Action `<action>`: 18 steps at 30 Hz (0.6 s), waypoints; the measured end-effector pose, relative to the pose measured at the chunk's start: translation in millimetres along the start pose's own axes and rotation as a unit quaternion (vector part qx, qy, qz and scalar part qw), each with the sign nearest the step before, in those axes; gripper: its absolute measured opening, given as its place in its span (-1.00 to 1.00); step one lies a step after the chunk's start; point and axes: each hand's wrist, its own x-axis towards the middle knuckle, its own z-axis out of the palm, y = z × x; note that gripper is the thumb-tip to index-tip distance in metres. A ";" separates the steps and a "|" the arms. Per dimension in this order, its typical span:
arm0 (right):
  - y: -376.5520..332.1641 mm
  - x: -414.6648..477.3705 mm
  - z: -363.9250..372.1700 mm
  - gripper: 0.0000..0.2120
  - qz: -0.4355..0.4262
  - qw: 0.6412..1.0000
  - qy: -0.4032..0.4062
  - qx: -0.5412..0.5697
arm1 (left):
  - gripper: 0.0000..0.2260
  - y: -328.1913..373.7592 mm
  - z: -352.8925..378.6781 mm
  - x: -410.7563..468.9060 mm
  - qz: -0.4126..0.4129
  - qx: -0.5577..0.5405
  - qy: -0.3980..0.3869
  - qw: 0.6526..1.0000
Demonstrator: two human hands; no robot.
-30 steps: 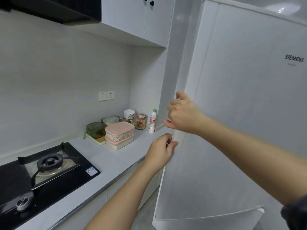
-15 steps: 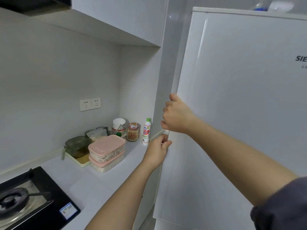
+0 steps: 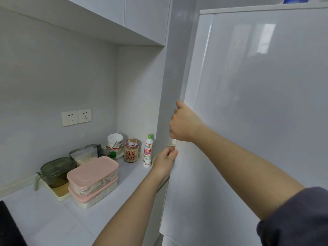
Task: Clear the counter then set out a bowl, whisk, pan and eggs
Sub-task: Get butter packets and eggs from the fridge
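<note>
The only view sits on the person's head, looking forward and slightly down from standing height. It is near the tall glossy white fridge door (image 3: 257, 103), which fills 1 to 4 o'clock; the pale grey kitchen counter (image 3: 44, 219) lies at 8 o'clock.

2 pink-lidded clear plastic boxes (image 3: 93, 169) (image 3: 99, 192), stacked. 2 white wall sockets (image 3: 70, 118) (image 3: 84, 115). 1 brown-labelled glass jar (image 3: 131, 152). 1 white green-capped plastic bottle (image 3: 148, 151). 1 smoky grey lidded glass container (image 3: 56, 172). 1 clear zip bag (image 3: 85, 155). 1 glossy white fridge (image 3: 257, 103). 1 left hand (image 3: 164, 161), 1 right hand (image 3: 184, 123).
</note>
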 end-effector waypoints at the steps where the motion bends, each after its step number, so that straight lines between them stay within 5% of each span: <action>1: 2.6 2.3 6.7 -0.59 0.002 1.000 -0.007 -0.001 | -0.69 -0.8 4.3 7.7 -0.003 -0.004 0.003 1.000; 18: 22.7 24.9 74.9 -0.64 0.009 0.998 -0.056 0.005 | -0.76 -12.3 37.1 68.9 -0.025 -0.057 0.005 0.998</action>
